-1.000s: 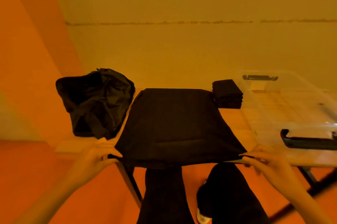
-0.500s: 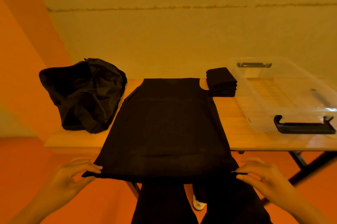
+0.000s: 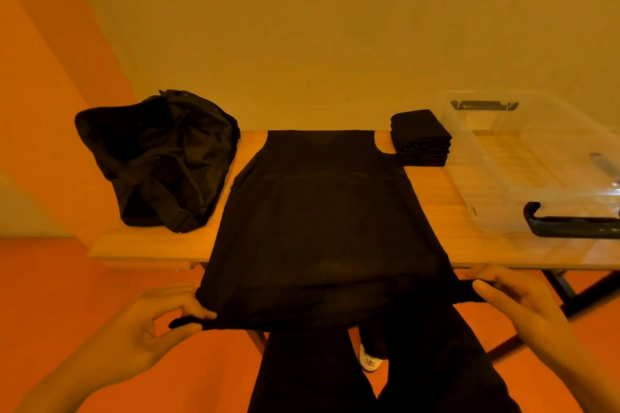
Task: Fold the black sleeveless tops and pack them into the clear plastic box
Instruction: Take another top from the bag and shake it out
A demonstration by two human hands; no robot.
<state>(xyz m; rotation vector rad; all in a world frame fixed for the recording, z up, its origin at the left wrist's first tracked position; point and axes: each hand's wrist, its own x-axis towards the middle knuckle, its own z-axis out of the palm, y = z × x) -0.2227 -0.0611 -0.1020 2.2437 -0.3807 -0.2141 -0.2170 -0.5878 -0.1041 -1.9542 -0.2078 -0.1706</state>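
Note:
A black sleeveless top point(image 3: 322, 221) lies flat along the wooden table point(image 3: 147, 246), neck end at the far edge, hem hanging past the near edge. My left hand point(image 3: 157, 322) pinches the hem's left corner. My right hand point(image 3: 513, 298) pinches the right corner. Both hold the hem stretched out below the table edge. A stack of folded black tops point(image 3: 421, 137) sits at the far side, right of the spread top. The clear plastic box point(image 3: 503, 177) stands at the right with black handles.
A heap of unfolded black tops point(image 3: 157, 157) rests on the table's left end. A yellowish wall runs close behind the table. The table's dark legs point(image 3: 563, 291) show below at the right, and my dark trousers and a white shoe point(image 3: 369, 362) are under the hem.
The top has been drawn toward me and smoothed flat; its hem now hangs past the near edge. Both hands have moved nearer and lower, still pinching the corners.

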